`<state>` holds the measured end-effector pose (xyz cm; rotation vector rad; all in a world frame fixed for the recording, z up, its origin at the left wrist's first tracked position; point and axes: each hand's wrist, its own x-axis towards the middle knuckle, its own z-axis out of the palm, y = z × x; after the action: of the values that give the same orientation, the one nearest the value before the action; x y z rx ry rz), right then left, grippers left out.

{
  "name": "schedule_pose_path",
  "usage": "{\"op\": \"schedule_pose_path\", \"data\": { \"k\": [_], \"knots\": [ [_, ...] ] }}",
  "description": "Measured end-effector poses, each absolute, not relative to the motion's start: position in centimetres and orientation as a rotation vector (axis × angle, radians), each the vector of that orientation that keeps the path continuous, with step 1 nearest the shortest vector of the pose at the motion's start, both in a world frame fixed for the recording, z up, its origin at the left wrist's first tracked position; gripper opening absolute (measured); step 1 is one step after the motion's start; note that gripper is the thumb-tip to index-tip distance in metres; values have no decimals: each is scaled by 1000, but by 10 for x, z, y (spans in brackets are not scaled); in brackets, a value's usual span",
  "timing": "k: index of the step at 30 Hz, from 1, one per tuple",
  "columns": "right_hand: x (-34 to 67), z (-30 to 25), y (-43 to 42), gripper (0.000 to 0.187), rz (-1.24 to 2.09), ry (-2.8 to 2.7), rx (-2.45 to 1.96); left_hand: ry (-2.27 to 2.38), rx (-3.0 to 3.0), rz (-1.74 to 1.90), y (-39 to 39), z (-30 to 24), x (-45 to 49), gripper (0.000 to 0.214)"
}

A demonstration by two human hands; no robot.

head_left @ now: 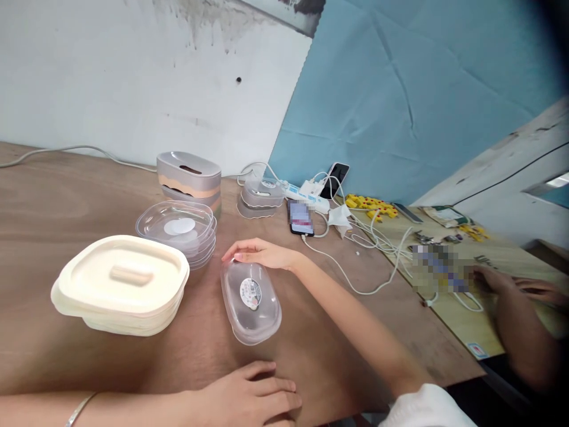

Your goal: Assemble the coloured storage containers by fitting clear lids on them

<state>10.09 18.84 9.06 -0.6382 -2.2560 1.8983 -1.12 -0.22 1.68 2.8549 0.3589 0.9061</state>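
1 view, head cam. 1 clear oblong container (240, 317) (lid or box, can't tell), w/ 1 round label (251, 293), on brown tabletop (338, 332), btwn the 2 hands, approx. centre.

R hand (262, 254): at container's far end, fingers bent over the edge & touching; can't tell if gripped or just resting there. L hand (262, 394): palm down, fingers slightly spread, nothing held; just off container's near end, apart from it. 1 thin bracelet (80, 409) on L wrist.

Qty, other items:
- 1 cream stack (128, 284), L of container, w/ 1 bar-shaped raised part on top; layers too close to count.
- 1 stack clear trays (178, 222), behind cream stack, several rims, exact no. unclear; 1 pale round label.
- 1 grey-&-peach box (189, 169), slot in top, behind trays.
- 1 small clear stack (262, 193), nr power strip.
- 1 power strip (317, 203), w/ white plugs.
- 2 phones: 1 flat, lit (301, 219); 1 propped upright, dark (336, 177).
- 1 crumpled white tissue (340, 217).
- White cables (355, 289), tangled, uncounted.
- Yellow pieces (367, 204), 2 groups, far R.
- 1 co-worker's arm (518, 320), R edge, blurred.
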Motion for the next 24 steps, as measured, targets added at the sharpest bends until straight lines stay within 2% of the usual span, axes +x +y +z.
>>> {"op": "schedule_pose_path", "data": {
  "k": [7,16,24],
  "knots": [
    [104,97,188,36,1833,-2431,-552,317,2894,728,-2,21,-14,23],
    [112,102,186,35,1723,-2587,-477,338,2917,765,-5,22,-13,21],
    [119,103,161,30,1362,-2617,-645,345,2905,768,-3,31,-15,23]
  ]
}}
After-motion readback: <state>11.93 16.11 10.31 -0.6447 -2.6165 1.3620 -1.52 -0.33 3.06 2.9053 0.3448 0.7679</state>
